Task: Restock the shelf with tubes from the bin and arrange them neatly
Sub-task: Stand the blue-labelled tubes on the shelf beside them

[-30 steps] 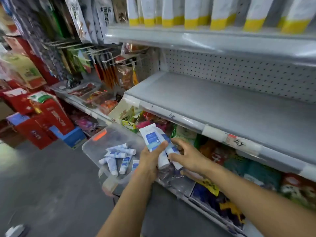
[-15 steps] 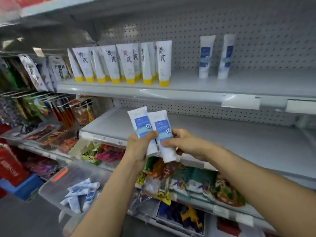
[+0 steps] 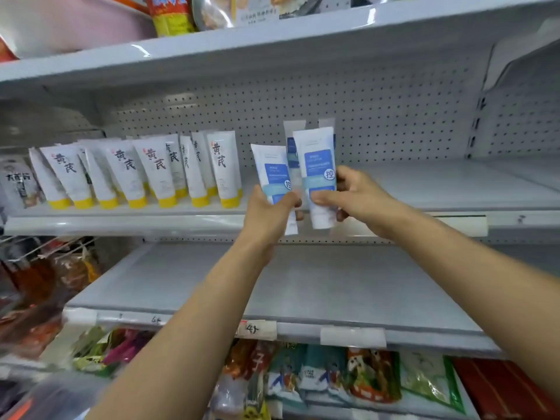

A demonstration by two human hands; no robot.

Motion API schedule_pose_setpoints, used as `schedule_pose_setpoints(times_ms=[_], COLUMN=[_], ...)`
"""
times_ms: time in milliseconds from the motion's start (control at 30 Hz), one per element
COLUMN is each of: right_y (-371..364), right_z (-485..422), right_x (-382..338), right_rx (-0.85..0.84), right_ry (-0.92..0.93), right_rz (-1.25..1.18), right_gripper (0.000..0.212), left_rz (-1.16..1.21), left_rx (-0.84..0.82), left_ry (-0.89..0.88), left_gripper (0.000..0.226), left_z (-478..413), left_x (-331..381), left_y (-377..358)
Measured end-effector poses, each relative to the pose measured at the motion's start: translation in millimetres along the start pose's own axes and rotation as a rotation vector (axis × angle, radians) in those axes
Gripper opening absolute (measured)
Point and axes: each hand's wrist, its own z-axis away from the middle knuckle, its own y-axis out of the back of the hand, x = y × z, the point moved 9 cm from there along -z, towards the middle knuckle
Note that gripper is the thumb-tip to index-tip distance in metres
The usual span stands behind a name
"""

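left hand (image 3: 266, 209) grips one blue-and-white tube (image 3: 270, 169) around its lower half, thumb across the front. right hand (image 3: 354, 194) pinches a second tube (image 3: 318, 160) the same way, thumb on the label and fingers curled behind. both tubes are upright, crimped end up and cap end down, held side by side in the air just in front of the middle shelf (image 3: 439, 189), to the right of the row of yellow-capped tubes (image 3: 157, 174). two more blue tubes (image 3: 291, 137) stand on the shelf behind mine, mostly hidden.

these look light and soft-walled to me, plastic with a glossy skin, so i judge they could slip, or dent if squeezed at the belly. the firm part should be down by the cap, and the flat cap is what each must stand on. i would hold low, set each cap flat on the shelf beside the blue ones, then let go gently, since a tall narrow tube is likely to tip and knock its neighbours.
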Motion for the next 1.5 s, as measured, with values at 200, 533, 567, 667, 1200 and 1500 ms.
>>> schedule_pose_setpoints(times_ms=[200,533,567,667,1200,1500], right_y=[83.1,121.2,122.5,124.1,143.7,54.2], right_z=[-46.6,-122.7,-128.1,-140.8,-129.4,-89.8], right_x=[13.0,68.6,71.8,79.5,84.1,21.9], right_rx=[0.317,0.468,0.474,0.471,0.547,0.000], right_ry=[0.015,-0.121,-0.126,-0.134,-0.214,0.015], right_rz=[0.178,0.467,0.474,0.483,0.422,0.309], right_gripper=[0.041,0.043,0.040,0.041,0.059,0.021], left_rz=[0.027,0.019,0.014,-0.008,0.083,0.150], left_rx=[0.037,-0.037,-0.041,-0.051,0.014,-0.080], left_ry=[0.074,0.178,0.175,0.167,0.112,0.075], left_gripper=[0.022,0.028,0.029,0.033,0.027,0.033], left_z=[-45.4,-110.4,-114.9,-125.4,-122.2,-111.0], left_x=[1.6,-24.1,-26.2,-34.0,-28.7,-9.5], left_y=[-11.3,-33.4,-34.2,-35.9,-52.5,-99.7])
